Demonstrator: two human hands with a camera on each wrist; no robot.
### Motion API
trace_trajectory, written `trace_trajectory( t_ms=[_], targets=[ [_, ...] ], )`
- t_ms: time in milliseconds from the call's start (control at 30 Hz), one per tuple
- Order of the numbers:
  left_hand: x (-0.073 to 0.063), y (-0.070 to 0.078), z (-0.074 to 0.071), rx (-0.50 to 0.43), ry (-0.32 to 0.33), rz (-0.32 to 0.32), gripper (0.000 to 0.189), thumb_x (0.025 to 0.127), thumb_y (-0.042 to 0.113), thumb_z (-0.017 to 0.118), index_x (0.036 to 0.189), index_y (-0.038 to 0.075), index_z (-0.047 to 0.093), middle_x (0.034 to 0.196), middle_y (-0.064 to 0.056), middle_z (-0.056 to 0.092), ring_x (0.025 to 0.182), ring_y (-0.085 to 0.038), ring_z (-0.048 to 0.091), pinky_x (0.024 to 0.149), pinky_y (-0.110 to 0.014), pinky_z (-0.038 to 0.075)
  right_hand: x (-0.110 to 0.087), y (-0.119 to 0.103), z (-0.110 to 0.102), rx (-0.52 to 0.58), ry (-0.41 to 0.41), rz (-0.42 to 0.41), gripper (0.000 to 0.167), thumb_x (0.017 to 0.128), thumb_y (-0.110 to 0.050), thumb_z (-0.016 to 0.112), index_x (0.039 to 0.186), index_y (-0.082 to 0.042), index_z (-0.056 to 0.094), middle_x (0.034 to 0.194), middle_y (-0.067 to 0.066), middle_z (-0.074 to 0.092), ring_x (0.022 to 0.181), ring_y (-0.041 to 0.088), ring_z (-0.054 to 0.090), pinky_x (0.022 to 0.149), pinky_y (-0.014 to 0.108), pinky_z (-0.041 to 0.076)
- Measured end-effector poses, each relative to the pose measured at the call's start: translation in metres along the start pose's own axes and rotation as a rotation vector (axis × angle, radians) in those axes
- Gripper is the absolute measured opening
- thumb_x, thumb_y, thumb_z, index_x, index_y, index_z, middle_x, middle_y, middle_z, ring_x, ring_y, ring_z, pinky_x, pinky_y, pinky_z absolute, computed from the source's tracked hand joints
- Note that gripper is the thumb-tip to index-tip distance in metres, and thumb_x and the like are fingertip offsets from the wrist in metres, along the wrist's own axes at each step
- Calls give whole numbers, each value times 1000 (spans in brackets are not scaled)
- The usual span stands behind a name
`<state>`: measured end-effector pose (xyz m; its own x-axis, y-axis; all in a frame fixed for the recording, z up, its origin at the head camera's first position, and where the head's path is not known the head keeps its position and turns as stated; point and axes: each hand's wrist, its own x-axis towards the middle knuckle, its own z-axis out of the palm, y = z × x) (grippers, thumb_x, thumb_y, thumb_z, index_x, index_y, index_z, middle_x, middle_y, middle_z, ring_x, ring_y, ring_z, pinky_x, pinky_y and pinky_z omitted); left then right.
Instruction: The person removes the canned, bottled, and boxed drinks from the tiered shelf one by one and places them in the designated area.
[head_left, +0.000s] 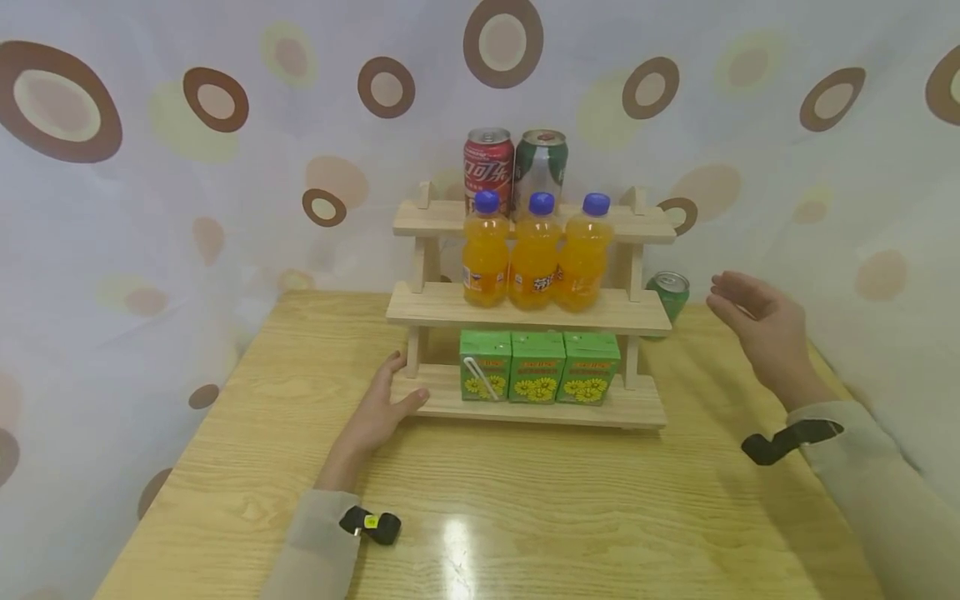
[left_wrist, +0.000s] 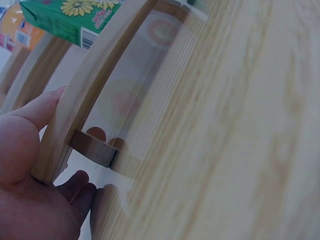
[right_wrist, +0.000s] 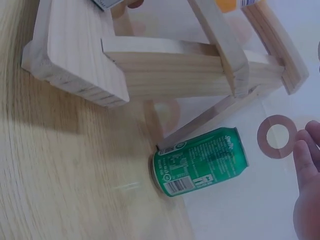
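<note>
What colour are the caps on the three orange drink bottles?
Blue; the caps show best in the head view.

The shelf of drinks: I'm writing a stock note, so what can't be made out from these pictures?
Silver-and-green can, lower part: head view, partly hidden by the middle orange bottle.
Green can, part of its left side: head view, hidden by the shelf.
Green juice box: left wrist view, cut off by the top edge.
Right hand: right wrist view, cut off by the right edge.
</note>
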<state>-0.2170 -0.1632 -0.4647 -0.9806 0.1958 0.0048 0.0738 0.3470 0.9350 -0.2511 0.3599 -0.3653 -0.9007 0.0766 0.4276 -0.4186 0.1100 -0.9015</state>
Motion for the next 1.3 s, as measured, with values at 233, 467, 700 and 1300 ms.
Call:
trace_trajectory(
  t_ms=[233, 467, 700, 1300],
  targets=[
    [1, 0, 0, 16, -2, 1, 70, 98, 32, 63, 155, 18, 26, 165, -10, 4, 149, -34, 0, 116, -60, 4, -2, -17, 4, 10, -17, 5, 46, 89, 0, 71, 133, 5, 56, 124, 2, 67, 114, 11, 61, 91, 13, 47],
    [0, 1, -1, 22, -4, 5, 71, 97, 33, 64, 155, 17, 25, 165, -9, 4, 149, -34, 0, 116, -60, 5, -2, -30, 14, 21, -40, -6, 44, 90, 1, 70, 132, 5, 57, 122, 1, 68, 111, 10, 62, 90, 13, 47],
    [-3, 9, -2, -13, -27, -11, 71, 98, 30, 63, 155, 14, 23, 165, -10, 1, 149, -34, -3, 116, -60, 3, -1, -40, 25, 67, -55, 7, 43, 90, 1, 70, 131, 6, 57, 123, 4, 67, 112, 12, 61, 91, 14, 47],
    [1, 1, -1, -19, -15, 12, 70, 97, 31, 64, 154, 17, 26, 165, -9, 2, 149, -34, -2, 116, -60, 2, 5, -55, 51, 4, -107, -17, 46, 90, -2, 71, 134, 5, 56, 124, 3, 67, 115, 12, 60, 92, 15, 47]
  ],
)
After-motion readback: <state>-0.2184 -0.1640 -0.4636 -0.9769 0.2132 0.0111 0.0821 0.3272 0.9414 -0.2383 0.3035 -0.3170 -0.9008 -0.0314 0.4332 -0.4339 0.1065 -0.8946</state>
